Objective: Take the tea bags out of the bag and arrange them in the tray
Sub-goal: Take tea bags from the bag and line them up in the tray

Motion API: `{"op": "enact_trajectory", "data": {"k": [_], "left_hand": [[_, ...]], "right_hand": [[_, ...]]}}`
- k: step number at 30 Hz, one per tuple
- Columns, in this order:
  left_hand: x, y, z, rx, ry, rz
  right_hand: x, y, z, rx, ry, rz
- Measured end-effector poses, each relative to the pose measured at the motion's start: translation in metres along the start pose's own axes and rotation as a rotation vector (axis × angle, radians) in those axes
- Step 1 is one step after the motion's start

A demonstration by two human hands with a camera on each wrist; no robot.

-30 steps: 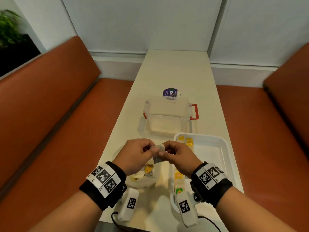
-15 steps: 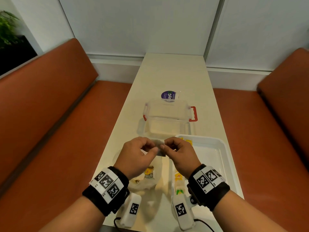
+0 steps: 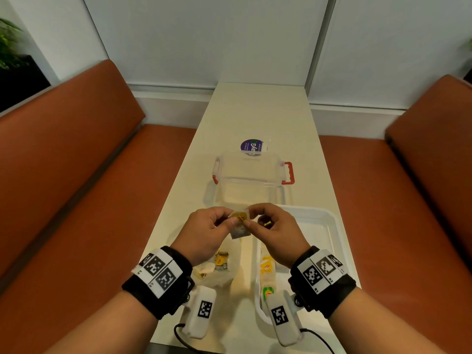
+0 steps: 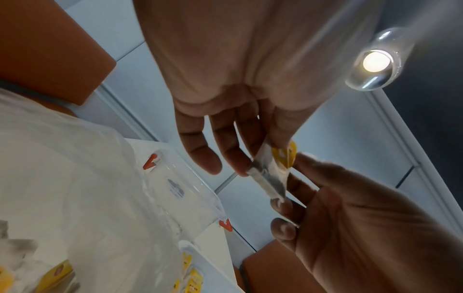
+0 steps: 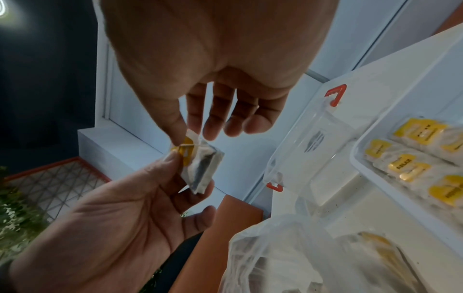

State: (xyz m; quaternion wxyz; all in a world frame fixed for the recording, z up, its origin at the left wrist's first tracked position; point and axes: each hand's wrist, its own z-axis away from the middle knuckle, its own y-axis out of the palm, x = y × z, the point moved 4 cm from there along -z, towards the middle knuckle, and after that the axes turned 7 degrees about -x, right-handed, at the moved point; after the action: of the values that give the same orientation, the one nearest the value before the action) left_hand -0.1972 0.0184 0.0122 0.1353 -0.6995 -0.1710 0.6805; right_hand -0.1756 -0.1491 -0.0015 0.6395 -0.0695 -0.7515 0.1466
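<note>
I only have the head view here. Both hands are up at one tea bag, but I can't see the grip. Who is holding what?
Observer: The left hand pinches the tea bag at its yellow tag.
Operator: And the right?
Observer: The right hand's thumb and forefinger pinch the same top edge.
Operator: Can you read the bags in the tray?
Observer: One tag in the tray reads RELAX.

bag left | tray right (bags in it) | box behind both
</note>
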Motion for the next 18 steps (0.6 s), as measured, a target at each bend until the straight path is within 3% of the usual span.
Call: {"op": "enact_trajectory", "data": {"k": [4, 7, 12, 18], "left_hand": [[0.008, 0.017, 0.000, 0.077, -0.037, -0.018], [0.015, 0.031, 0.000, 0.119, -0.029, -0.164], [0.037, 0.044, -0.002, 0.209, -0.109, -0.304], [0.073, 0.017, -0.003, 0.179, -0.217, -0.424]], "right_hand": [[-0.012, -0.006, -0.001, 0.043, 0.087, -0.092], [-0.023, -0.014, 0.002, 0.112, 0.133, -0.073], [-0.069, -0.038, 0.006, 0.136, 0.242, 0.194], [-0.144, -0.053, 0.026, 0.263, 0.472, 0.556]]}}
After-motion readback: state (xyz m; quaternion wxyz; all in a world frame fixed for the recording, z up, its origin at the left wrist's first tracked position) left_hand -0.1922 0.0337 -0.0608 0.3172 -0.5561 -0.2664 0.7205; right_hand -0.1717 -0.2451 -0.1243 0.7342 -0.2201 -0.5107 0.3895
